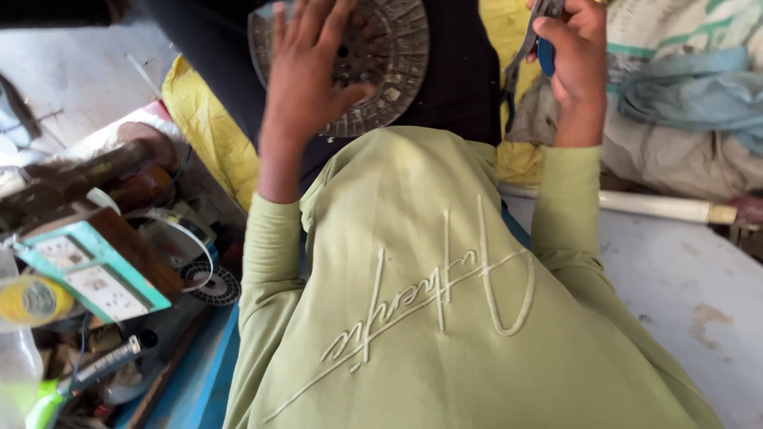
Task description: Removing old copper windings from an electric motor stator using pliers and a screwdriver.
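While the clutter of a switch box (95,274) and screwdriver (87,373) sits off at nine o'clock, the left hand (306,75) lies fingers spread, flat on the round metal disc (389,56); the disc rests on a dark lap at twelve o'clock, directly under that palm; over at one o'clock the right hand (576,59) is clamped on blue-handled pliers (528,48), long axis running up-down, just beside the disc.
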